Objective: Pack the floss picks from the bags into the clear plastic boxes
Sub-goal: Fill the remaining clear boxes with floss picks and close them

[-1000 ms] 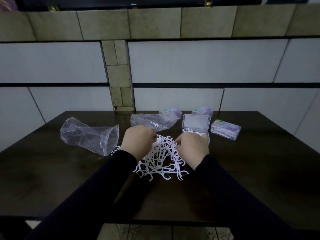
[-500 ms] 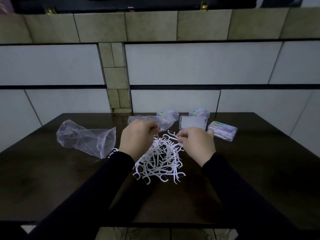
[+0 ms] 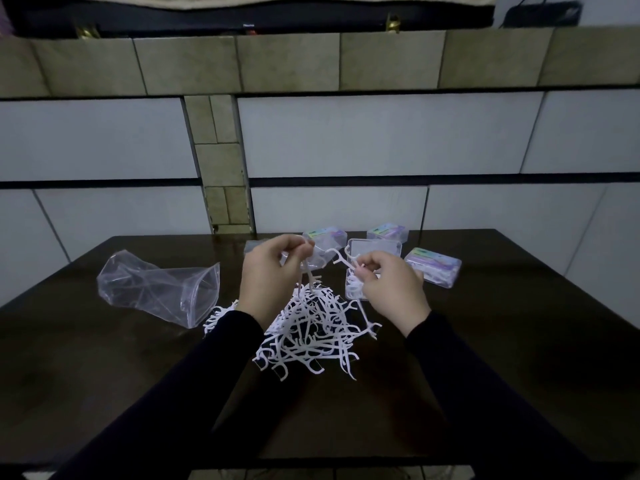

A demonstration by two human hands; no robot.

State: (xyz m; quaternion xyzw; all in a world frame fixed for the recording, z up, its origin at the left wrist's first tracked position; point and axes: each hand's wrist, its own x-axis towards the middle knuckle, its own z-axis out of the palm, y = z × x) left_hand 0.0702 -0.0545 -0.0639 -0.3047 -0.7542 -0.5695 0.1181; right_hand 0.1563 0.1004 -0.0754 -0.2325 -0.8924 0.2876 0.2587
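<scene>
Both arms reach forward in dark sleeves, forearms converging toward the middle. The left hand (image 3: 273, 271) is raised, back toward the camera, its fingers (image 3: 294, 244) curled and pinching thin white picks that hang below it. The right hand (image 3: 391, 289) sits just beside it — slightly lower — with fingers bent inward, pinching picks at the fingertips.

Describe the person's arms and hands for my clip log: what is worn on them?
Both arms are covered in long, plain black sleeves that end at the wrists. The left hand and right hand are bare: no gloves, and no rings, watch or markings that I can see in this dim view.
</scene>
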